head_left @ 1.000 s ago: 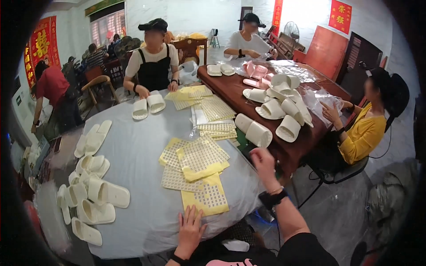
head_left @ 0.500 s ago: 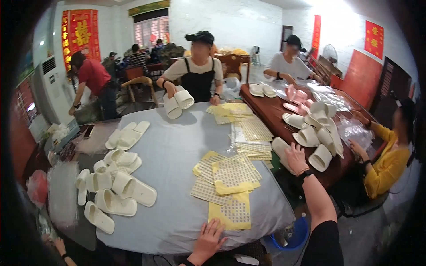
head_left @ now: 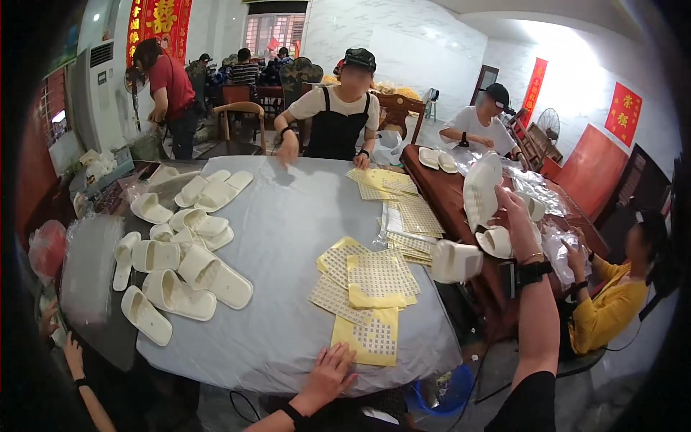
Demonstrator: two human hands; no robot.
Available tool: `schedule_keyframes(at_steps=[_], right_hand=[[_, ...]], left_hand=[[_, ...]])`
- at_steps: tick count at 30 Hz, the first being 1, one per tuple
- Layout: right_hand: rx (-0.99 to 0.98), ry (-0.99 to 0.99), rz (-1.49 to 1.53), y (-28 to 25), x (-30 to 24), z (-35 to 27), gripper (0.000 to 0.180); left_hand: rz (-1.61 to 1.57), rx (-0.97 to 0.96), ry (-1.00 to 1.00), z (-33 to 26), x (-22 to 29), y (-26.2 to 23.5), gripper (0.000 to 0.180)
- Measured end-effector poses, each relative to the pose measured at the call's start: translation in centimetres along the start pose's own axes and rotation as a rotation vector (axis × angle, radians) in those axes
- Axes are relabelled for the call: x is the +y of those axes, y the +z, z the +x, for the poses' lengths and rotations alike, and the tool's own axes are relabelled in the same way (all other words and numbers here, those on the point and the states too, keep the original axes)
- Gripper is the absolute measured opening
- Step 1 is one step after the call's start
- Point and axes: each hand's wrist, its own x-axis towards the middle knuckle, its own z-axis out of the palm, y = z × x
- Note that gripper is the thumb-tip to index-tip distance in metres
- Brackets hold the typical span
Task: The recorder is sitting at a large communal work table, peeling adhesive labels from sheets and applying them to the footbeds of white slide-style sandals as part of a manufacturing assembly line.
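My right hand point(head_left: 517, 219) is raised over the near edge of the brown table, gripping a cream slipper point(head_left: 481, 191) that stands up with its sole showing. Just below and left of it, another cream slipper point(head_left: 457, 261) is in the gap between the tables; whether it hangs free or rests on something I cannot tell. My left hand point(head_left: 330, 374) lies flat on the grey-covered table, fingers stretched out, fingertips at the lower edge of a yellow sticker sheet point(head_left: 366, 337). More sticker sheets point(head_left: 381, 277) overlap above it.
Several cream slippers point(head_left: 216, 276) are clustered on the left of the grey table point(head_left: 273, 216). Across it stands a co-worker point(head_left: 338, 119); two others work around the brown table point(head_left: 425, 176) with plastic bags point(head_left: 568, 248). A blue bin point(head_left: 450, 392) sits below the table's right corner.
My right hand has lifted a slipper up from the brown table. The co-worker opposite has let go of a pair of slippers, and more slippers lie at the left. My left hand stays on the table.
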Motion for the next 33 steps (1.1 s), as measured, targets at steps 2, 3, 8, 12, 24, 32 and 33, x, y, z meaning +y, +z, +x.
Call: schedule_keyframes(at_steps=[2,3,8,12,24,32,33], right_hand=[[-0.015,-0.022,0.090,1.5,-0.9,-1.4,0.036],[-0.023,-0.044,0.181,2.1,-1.4,-2.3,0.036],[-0.251,-0.002,0.396,7.8,-3.6,-9.0,0.030],[-0.343,0.047,0.497,12.0,-3.6,-14.6,0.025],[-0.333,0.313,0.930,22.9,-2.0,-29.3,0.016],[-0.157,0.159,0.967,21.7,-1.6,-31.4,0.039],[-0.081,0.254,0.982,22.0,-2.0,-31.6,0.035]], left_hand=[[-0.043,0.021,-0.017,-0.1,0.1,-0.4,0.065],[-0.142,0.087,-0.039,0.0,0.2,-0.6,0.071],[-0.562,0.302,-0.258,1.4,0.3,-3.3,0.094],[-0.939,0.367,-0.264,5.0,2.7,-6.7,0.111],[-1.353,0.228,-0.100,-1.5,7.7,-6.6,0.094],[-1.309,0.433,-0.515,-5.6,4.1,-13.7,0.045],[-1.176,0.462,-0.545,-5.9,3.4,-14.9,0.043]])
